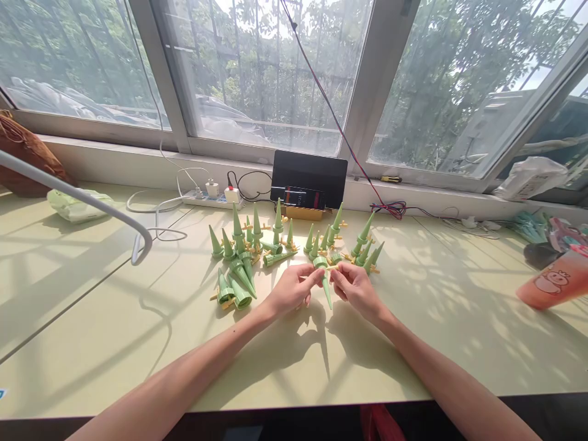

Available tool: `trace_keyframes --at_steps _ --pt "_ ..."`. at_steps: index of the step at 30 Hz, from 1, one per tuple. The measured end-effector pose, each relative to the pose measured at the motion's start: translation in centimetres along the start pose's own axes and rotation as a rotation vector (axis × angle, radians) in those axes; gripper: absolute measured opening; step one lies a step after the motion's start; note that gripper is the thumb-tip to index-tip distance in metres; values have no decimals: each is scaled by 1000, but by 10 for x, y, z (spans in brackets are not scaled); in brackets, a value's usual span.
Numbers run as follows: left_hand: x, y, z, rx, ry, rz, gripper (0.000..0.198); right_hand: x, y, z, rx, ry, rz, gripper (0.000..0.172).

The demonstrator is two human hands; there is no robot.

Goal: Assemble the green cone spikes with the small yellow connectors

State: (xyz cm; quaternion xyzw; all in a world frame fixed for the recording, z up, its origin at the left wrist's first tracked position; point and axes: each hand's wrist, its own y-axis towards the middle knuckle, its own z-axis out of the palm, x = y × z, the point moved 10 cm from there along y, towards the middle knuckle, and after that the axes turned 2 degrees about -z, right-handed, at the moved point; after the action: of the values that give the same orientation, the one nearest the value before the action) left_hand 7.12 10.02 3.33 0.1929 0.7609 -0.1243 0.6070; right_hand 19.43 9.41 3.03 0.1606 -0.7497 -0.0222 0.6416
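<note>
Between my hands, above the table, is a green plastic watering spike [326, 291] with its pointed end down and its wide collar up. My left hand [294, 286] pinches it from the left, just below the collar. With thumb and fingers closed, my right hand [356, 288] grips a small yellow valve [332, 267] at the spike's side. Beyond my hands stand several more green spikes [278, 226], many with yellow valves. Others lie on their sides to the left, among them a spike with its open end towards me [242, 298].
A tablet [310, 174] leans at the window, with a phone in front. Left of it lies a power strip [214, 197] with plugs and cables. A grey curved bar [82, 199] crosses the left side. An orange-pink cup [554, 278] tilts at the right. The table's edge [321, 405] runs nearest me.
</note>
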Motion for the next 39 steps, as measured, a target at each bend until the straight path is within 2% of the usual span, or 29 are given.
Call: trace_keyframes --at_steps 8,25,28,32,35,37,39 --pt "-3 2 -6 -59 49 99 41 0 0 2 12 9 -4 42" --pt "-30 -10 -19 -256 260 345 28 -1 0 3 23 40 -11 42" --pt "-28 -7 -18 -229 234 312 27 -1 0 3 14 38 -21 41" --pt "-15 -2 -15 -178 150 182 28 1 1 1 -14 43 -34 39" --pt "-2 1 -16 -170 44 54 37 3 2 -2 -41 43 -49 38" --pt "4 3 -16 -170 -39 -19 37 4 2 -4 -52 55 -55 38" --pt "11 4 -15 -153 -119 -91 49 5 3 -4 -54 68 -66 39"
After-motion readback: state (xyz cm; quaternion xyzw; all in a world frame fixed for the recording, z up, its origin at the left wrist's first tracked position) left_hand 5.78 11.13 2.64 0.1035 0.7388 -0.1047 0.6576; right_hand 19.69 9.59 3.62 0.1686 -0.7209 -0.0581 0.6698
